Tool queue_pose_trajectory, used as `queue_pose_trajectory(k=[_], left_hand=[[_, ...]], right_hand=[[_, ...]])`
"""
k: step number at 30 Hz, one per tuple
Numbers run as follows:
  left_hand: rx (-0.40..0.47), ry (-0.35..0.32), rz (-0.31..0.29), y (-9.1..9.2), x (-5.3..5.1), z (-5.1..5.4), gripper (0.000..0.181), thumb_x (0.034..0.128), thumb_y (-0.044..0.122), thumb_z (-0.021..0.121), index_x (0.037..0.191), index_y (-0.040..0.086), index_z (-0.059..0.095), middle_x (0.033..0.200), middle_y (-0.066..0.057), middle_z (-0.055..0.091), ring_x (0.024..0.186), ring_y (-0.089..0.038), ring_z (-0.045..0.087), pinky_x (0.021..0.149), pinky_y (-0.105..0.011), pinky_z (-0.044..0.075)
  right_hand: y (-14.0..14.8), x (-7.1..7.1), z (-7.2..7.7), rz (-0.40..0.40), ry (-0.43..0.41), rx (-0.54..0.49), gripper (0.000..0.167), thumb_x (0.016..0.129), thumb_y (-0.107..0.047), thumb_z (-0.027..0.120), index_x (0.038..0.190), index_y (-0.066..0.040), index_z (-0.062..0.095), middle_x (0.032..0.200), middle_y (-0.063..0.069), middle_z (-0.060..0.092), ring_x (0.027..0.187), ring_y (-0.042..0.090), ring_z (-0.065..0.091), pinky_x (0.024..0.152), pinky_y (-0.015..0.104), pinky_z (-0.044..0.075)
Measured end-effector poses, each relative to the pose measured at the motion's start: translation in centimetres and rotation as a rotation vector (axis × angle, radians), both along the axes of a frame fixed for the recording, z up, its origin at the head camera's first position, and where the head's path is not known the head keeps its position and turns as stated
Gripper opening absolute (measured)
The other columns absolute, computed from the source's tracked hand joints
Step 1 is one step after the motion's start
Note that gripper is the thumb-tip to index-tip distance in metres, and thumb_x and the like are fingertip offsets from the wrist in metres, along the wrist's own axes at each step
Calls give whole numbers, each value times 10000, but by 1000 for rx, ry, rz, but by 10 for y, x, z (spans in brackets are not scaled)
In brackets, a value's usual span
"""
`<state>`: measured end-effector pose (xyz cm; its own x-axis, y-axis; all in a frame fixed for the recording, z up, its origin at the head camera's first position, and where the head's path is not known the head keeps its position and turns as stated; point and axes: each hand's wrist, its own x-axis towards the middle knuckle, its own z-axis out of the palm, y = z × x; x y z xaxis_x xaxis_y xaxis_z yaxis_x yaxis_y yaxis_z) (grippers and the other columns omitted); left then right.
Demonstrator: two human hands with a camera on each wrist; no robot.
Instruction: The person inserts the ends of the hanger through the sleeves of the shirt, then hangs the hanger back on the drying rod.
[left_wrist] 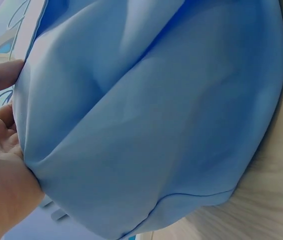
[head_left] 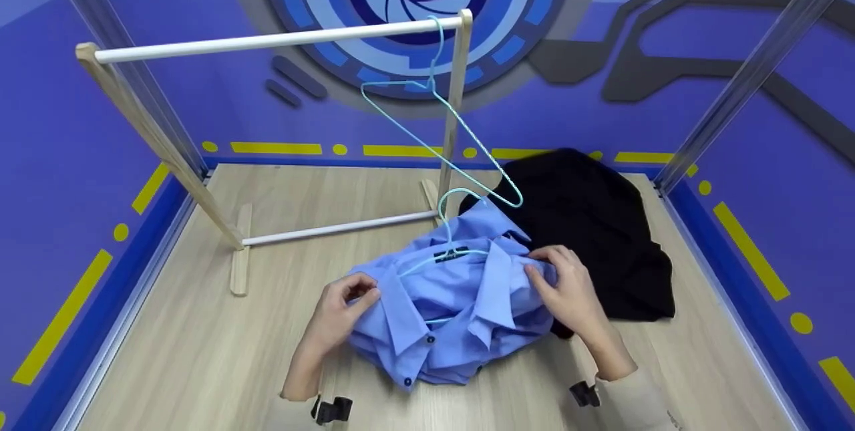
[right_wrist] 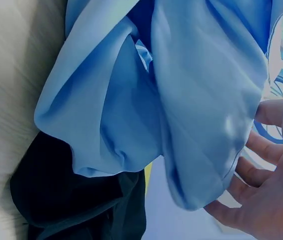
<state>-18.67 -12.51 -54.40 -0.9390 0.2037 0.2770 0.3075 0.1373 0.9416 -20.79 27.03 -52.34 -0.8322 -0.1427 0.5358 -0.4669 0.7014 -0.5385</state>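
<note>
A blue collared shirt (head_left: 454,351) with dark buttons lies bunched on the table. A light-blue hanger (head_left: 443,207) is inside it, its hook sticking up out of the neck; most of its frame is hidden by cloth. At the shirt's left shoulder my left hand (head_left: 340,311) pinches the fabric between thumb and fingers. My right hand (head_left: 571,287) grips the opposite shoulder, thumb on the near side. In the left wrist view, the shirt cloth (left_wrist: 146,125) fills most of the picture. In the right wrist view, my right fingers (right_wrist: 264,147) reach along the cloth's edge.
A wooden rack (head_left: 160,137) with a white top rail (head_left: 280,40) stands at the back left. From the rail's right end hangs a bare light-blue hanger (head_left: 477,140). A black garment (head_left: 601,237) lies behind and right of the shirt. Blue patterned walls (head_left: 768,170) enclose the table.
</note>
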Motion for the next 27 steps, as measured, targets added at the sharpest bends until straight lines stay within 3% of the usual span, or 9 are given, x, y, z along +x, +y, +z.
queue_pose_trajectory(k=[9,19,27], left_hand=[[31,8,47,-7,2,-1,40,971,5,679,987,-14,710,897,-73,671,829,-153,606,761,-251,482],[75,-12,94,-13,4,-2,45,972,-1,670,978,-39,692,900,-90,657,817,-151,592,745,-238,466],[121,-39,143,-15,4,-4,65,964,-25,670,975,-89,675,902,-115,659,806,-135,593,738,-225,472]], right_hand=[[8,-3,-6,-14,-84,-38,356,951,-118,741,1239,56,625,1285,209,597,1220,366,547,1022,480,402],[14,-6,-13,6,-231,-140,713,990,-241,711,1521,71,351,1468,266,493,1368,355,456,1114,502,341],[17,-9,-24,87,-323,-134,747,982,-277,724,1555,8,338,1462,222,523,1344,341,485,1090,550,381]])
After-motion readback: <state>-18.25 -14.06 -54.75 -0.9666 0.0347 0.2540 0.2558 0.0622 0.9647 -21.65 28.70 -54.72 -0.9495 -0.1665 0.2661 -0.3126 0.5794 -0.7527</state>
